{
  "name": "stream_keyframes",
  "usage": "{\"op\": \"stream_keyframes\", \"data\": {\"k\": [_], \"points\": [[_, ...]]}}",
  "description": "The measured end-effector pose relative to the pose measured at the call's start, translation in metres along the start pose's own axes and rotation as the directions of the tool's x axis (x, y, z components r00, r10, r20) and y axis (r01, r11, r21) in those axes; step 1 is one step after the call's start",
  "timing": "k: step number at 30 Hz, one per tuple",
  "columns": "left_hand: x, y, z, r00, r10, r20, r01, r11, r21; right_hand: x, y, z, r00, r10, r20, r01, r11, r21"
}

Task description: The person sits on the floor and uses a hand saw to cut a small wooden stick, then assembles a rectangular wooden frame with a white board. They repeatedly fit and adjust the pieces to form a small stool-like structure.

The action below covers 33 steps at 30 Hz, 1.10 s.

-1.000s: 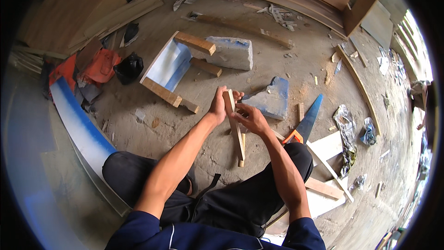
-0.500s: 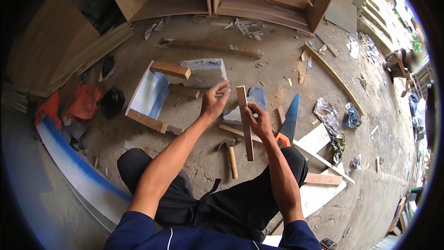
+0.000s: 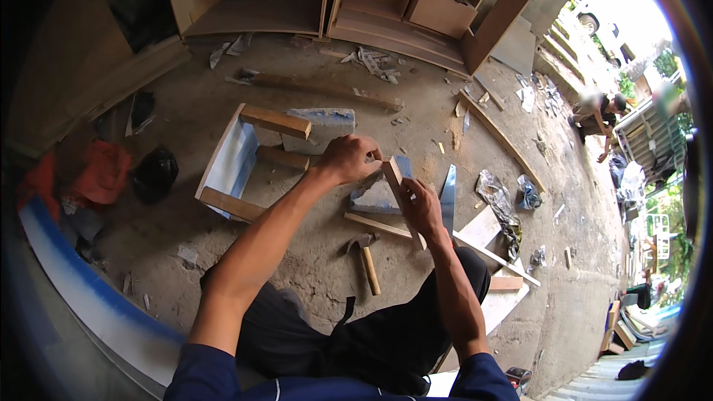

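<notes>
My right hand (image 3: 421,208) grips a narrow wooden strip (image 3: 393,177), held tilted above a blue-stained concrete block (image 3: 375,198). At the strip's upper end, my left hand (image 3: 350,159) has its thumb and fingertips pinched together. Whatever is between them is too small to make out. A claw hammer (image 3: 368,263) with a wooden handle lies on the ground in front of my knees. Beside my right hand stretches the blue blade of a handsaw (image 3: 448,197), its handle hidden behind my forearm. Left of my hands sits a white-and-blue panel (image 3: 236,156) with wooden bars attached.
Another concrete block (image 3: 319,120) stands behind the panel. Wooden cabinets (image 3: 401,37) line the back. A long timber (image 3: 319,89) and a batten (image 3: 501,137) lie on the floor, with crumpled plastic (image 3: 496,197) and offcuts at right. Another person (image 3: 598,119) crouches far right.
My left hand has come over to the strip's upper end, its fingers now pinched there. The strip has tilted in my right hand. The whole view has shifted slightly.
</notes>
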<state>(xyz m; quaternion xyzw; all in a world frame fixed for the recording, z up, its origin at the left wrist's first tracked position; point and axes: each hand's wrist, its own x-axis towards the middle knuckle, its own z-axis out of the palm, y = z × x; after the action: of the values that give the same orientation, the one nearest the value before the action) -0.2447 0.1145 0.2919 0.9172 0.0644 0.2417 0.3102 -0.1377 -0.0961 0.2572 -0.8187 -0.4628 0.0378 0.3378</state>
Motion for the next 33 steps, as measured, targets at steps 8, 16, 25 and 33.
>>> {"op": "stream_keyframes", "data": {"k": [8, 16, 25, 33], "points": [[-0.001, -0.041, -0.010, 0.985, -0.066, 0.158, 0.123, 0.916, -0.383, 0.041, -0.032, -0.015, 0.978, -0.128, 0.165, 0.151, 0.979, -0.138], [-0.023, -0.088, -0.001, 0.920, -0.240, 0.311, 0.392, 0.595, -0.702, 0.074, -0.018, 0.017, 0.925, -0.223, 0.308, 0.258, 0.963, -0.078], [-0.054, -0.146, -0.018, 0.834, -0.543, -0.101, 0.500, 0.819, -0.282, 0.042, 0.002, 0.129, 0.944, -0.209, 0.256, 0.190, 0.977, 0.098], [-0.100, -0.158, -0.105, 0.647, -0.394, -0.652, 0.634, 0.753, 0.174, 0.023, 0.004, 0.168, 0.862, 0.227, 0.453, -0.417, 0.825, 0.382]]}}
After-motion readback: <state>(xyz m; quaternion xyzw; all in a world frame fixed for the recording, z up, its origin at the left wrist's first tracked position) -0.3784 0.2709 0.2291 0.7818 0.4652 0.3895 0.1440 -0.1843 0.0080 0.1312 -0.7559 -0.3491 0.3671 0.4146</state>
